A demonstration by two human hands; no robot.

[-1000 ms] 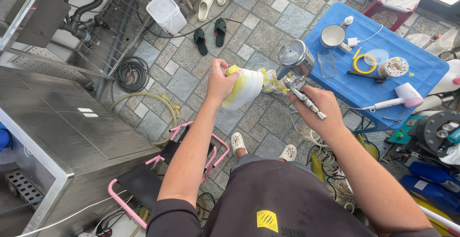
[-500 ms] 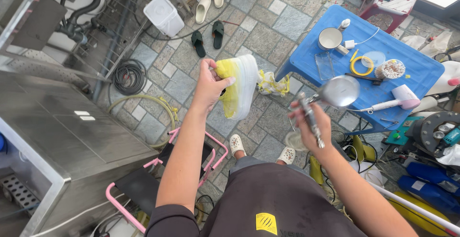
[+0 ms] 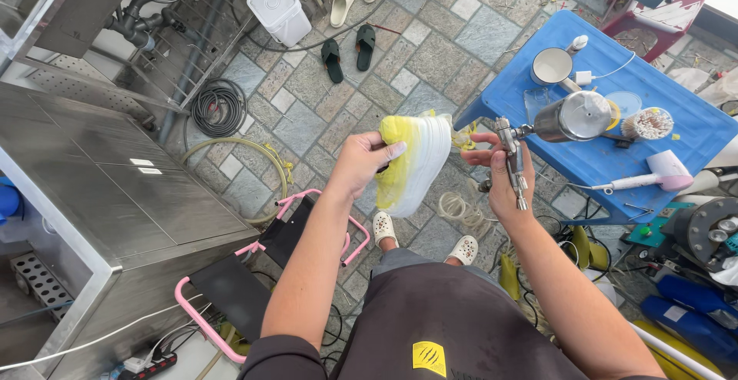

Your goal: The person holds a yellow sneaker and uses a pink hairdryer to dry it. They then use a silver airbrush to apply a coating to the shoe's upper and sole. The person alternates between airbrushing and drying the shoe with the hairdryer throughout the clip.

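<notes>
My left hand [image 3: 359, 163] grips a shoe [image 3: 415, 161] with a thick white sole and a yellow upper, held on edge at chest height. My right hand [image 3: 500, 179] holds a metal spray gun [image 3: 513, 161] by its handle. The gun's steel cup [image 3: 573, 116] points right, over the blue table. The gun's body sits just right of the shoe, with a small gap between them. Both arms reach forward over my dark apron.
A blue plastic table [image 3: 676, 146] on the right carries a white mug [image 3: 551, 66], a tub of sticks [image 3: 647, 123] and a pink hair dryer [image 3: 653, 174]. A steel counter [image 3: 92, 203] fills the left. A pink stool [image 3: 231, 288] stands below; sandals and a white tub lie on the stone floor.
The shoe has turned so its white sole faces up and right. My right hand has lifted the spray gun and swung its cup toward the blue table.
</notes>
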